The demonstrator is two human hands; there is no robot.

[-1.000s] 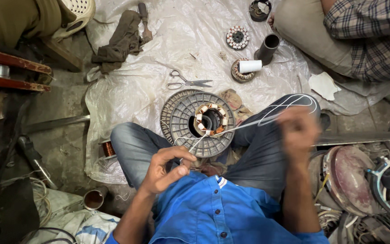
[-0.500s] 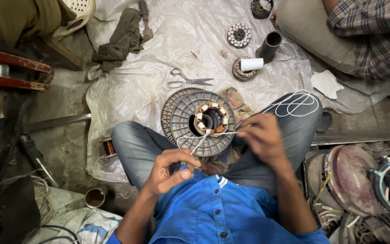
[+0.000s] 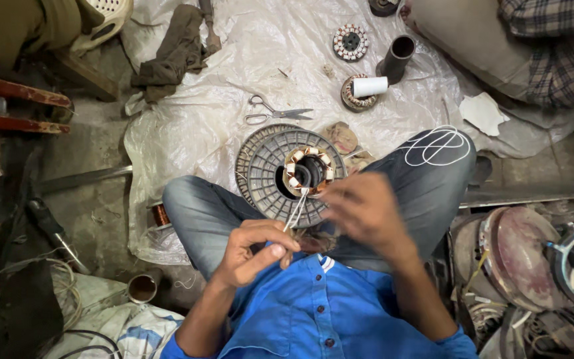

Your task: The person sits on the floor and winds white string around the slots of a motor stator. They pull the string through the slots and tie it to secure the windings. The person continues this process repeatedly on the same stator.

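The shirt (image 3: 313,312) is bright blue with dark buttons; the jeans (image 3: 200,213) are faded grey-blue; the round disc (image 3: 267,176) is grey and ribbed, its ring (image 3: 309,171) banded copper-brown and cream; the cord (image 3: 296,211) is white, as are its loops (image 3: 436,145) on the knee; the plastic sheet (image 3: 234,60) is milky white and creased; the scissors (image 3: 274,112) are silver-grey; the roll (image 3: 371,86) is white; the rag (image 3: 174,50) is dull brown; another person's cloth (image 3: 559,46) is checked in grey and dark lines.

Shiny metal scissors (image 3: 275,112); crinkled glossy plastic sheet (image 3: 234,60); matt denim jeans (image 3: 207,216).
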